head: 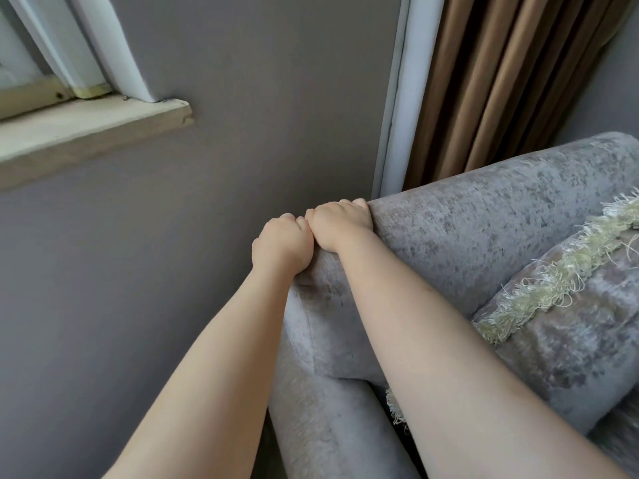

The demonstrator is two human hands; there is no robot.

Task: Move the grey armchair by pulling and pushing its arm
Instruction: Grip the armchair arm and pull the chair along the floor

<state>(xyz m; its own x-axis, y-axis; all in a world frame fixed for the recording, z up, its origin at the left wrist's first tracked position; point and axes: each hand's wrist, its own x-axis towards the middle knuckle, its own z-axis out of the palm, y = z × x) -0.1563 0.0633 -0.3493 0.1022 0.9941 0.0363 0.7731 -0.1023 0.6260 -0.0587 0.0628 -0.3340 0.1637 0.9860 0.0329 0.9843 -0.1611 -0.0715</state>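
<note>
**Two-handed grip on the armchair's upper edge, beside the wall**

At far left, a window sill (93,133) projects from the grey wall (242,98) beneath a white window frame (114,46). Moving rightward, the left hand (281,242) is closed over the top edge of the grey armchair (484,229), its fingers curled round the far side of the upholstery and so mostly hidden. Touching it on the right, the right hand (340,224) clamps the same edge, with its fingertips (359,202) hooked over the crest. Both forearms are extended towards the chair. The padded arm (328,392) runs down towards the camera below the hands, just beside the wall. Further right stand a white vertical trim (397,115) and a brown pleated curtain (501,81) behind the chair; a fringed cushion (570,305) lies on the seat at far right.

The step in hand appears to be the grip itself, taken before or during a pull. The next move calls for a firm, level haul away from the wall (the floor and the chair's feet are out of view, so drag cannot be judged), with both hands kept tight so that the plush fabric does not slip beneath them.
</note>
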